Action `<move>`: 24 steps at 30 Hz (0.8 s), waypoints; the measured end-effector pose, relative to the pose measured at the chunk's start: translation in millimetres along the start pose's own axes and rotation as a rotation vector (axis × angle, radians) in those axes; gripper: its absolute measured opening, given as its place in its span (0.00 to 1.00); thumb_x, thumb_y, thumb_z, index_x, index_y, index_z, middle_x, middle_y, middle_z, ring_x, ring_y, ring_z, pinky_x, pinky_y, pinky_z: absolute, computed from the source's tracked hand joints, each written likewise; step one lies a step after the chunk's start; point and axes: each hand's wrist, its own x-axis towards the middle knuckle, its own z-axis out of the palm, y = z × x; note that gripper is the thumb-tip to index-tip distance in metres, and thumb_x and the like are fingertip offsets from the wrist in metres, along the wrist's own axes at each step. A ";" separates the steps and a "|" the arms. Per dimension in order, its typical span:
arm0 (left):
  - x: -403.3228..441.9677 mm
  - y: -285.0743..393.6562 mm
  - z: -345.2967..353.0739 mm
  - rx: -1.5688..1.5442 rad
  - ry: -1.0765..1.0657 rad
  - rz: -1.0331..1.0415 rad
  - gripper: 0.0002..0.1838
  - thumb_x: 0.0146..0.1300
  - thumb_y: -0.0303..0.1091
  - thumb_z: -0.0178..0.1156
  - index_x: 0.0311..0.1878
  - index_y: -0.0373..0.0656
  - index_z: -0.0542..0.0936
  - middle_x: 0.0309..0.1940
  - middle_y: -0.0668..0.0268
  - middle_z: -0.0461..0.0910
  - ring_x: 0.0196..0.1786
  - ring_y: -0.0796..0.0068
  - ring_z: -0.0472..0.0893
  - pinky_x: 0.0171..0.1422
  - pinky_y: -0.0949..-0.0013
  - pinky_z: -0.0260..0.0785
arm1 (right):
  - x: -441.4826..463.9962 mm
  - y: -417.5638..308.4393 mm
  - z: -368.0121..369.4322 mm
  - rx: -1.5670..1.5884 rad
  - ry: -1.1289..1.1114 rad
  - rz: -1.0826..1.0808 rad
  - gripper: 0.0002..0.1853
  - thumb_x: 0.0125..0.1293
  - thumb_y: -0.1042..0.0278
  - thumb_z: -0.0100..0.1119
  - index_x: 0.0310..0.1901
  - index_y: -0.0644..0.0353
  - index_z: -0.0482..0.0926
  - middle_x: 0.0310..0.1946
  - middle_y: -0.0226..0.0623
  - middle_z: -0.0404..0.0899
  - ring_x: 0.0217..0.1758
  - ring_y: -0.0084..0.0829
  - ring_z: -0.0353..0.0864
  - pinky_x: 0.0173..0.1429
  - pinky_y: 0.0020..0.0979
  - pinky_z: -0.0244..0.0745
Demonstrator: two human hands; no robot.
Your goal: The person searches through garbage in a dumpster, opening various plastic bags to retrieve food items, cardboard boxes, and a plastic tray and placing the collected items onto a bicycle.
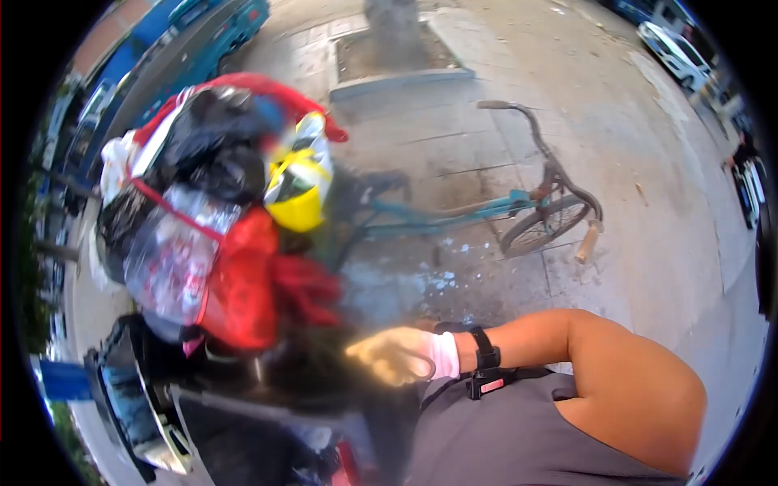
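My right hand [391, 356] wears a pale yellow glove with a pink cuff and reaches left in front of my body. Its fingers are blurred, and whether they grip anything is unclear. A thin dark curved line crosses the glove near the cuff. Just left of the hand lies a blurred red bag [247, 279]. Beside that sits a clear plastic bag [172, 259] with red and white contents. Black plastic bags [212, 138] and a yellow-and-white bag [298, 182] top the pile. My left hand is out of view.
A teal cycle frame [454, 212] with curved handlebars [541, 138] and a front wheel [547, 225] stands beyond the pile. A tree trunk [395, 32] rises from a bordered square. A white car [674, 53] stands far right, a teal truck [203, 53] upper left.
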 end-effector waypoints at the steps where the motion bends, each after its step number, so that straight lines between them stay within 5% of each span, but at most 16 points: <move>1: -15.8 -24.3 -28.0 0.008 0.043 -0.071 0.35 0.80 0.58 0.56 0.44 0.26 0.88 0.31 0.60 0.89 0.31 0.65 0.81 0.42 0.59 0.78 | 11.6 10.9 12.4 0.112 -0.033 0.079 0.15 0.84 0.57 0.58 0.60 0.57 0.83 0.36 0.29 0.88 0.31 0.29 0.88 0.33 0.34 0.87; 3: -51.1 -60.3 -70.0 0.014 0.126 -0.198 0.35 0.80 0.58 0.56 0.43 0.26 0.88 0.30 0.60 0.89 0.31 0.66 0.81 0.42 0.59 0.78 | 30.2 39.4 48.5 0.208 -0.004 0.180 0.23 0.86 0.43 0.54 0.59 0.56 0.85 0.28 0.28 0.85 0.27 0.30 0.85 0.30 0.33 0.83; 8: -88.3 -81.8 -87.3 -0.105 0.241 -0.279 0.36 0.80 0.60 0.54 0.39 0.28 0.88 0.28 0.62 0.88 0.29 0.66 0.81 0.40 0.60 0.77 | 102.7 103.0 77.7 -0.057 0.205 0.107 0.19 0.83 0.45 0.57 0.50 0.52 0.84 0.29 0.23 0.82 0.30 0.30 0.82 0.35 0.34 0.78; 12: -93.3 -84.2 -86.9 -0.063 0.307 -0.284 0.33 0.80 0.56 0.53 0.39 0.30 0.88 0.28 0.63 0.88 0.28 0.71 0.81 0.37 0.65 0.76 | 172.2 154.1 111.7 -0.114 0.458 -0.105 0.18 0.82 0.46 0.56 0.44 0.52 0.84 0.26 0.25 0.82 0.25 0.28 0.82 0.28 0.34 0.79; 14: -91.1 -105.2 -85.7 -0.256 0.303 -0.281 0.32 0.80 0.55 0.54 0.40 0.30 0.89 0.29 0.63 0.89 0.29 0.71 0.81 0.38 0.65 0.76 | 237.9 188.2 123.4 -0.016 0.418 -0.187 0.18 0.79 0.46 0.60 0.43 0.52 0.84 0.25 0.26 0.82 0.23 0.30 0.82 0.29 0.36 0.80; 18: -97.2 -63.9 -86.6 -0.171 0.360 -0.268 0.31 0.81 0.54 0.54 0.39 0.31 0.88 0.30 0.64 0.89 0.31 0.71 0.81 0.40 0.64 0.77 | 247.3 196.1 222.4 0.053 0.395 -0.283 0.16 0.75 0.46 0.63 0.42 0.51 0.83 0.27 0.30 0.83 0.24 0.31 0.81 0.30 0.37 0.79; 21: -98.0 -75.2 -89.3 -0.229 0.304 -0.270 0.31 0.81 0.53 0.56 0.38 0.30 0.88 0.29 0.63 0.88 0.31 0.70 0.81 0.40 0.63 0.76 | 225.0 184.8 208.3 -0.128 0.382 -0.261 0.15 0.76 0.47 0.62 0.43 0.50 0.84 0.30 0.29 0.85 0.27 0.31 0.83 0.31 0.38 0.80; 22: -104.1 -28.8 -91.0 -0.359 0.320 -0.269 0.16 0.72 0.35 0.62 0.26 0.42 0.75 0.26 0.74 0.72 0.30 0.76 0.66 0.33 0.64 0.62 | 204.5 179.8 198.6 -0.199 0.377 -0.268 0.15 0.77 0.47 0.62 0.44 0.50 0.84 0.31 0.28 0.86 0.28 0.31 0.84 0.32 0.39 0.80; 24: -101.0 -20.3 -89.2 -0.158 0.363 -0.245 0.18 0.73 0.33 0.61 0.24 0.43 0.72 0.23 0.75 0.70 0.27 0.79 0.64 0.30 0.66 0.56 | 153.0 174.6 166.0 -0.201 0.268 -0.238 0.14 0.80 0.50 0.62 0.46 0.51 0.84 0.33 0.28 0.86 0.33 0.31 0.87 0.36 0.39 0.83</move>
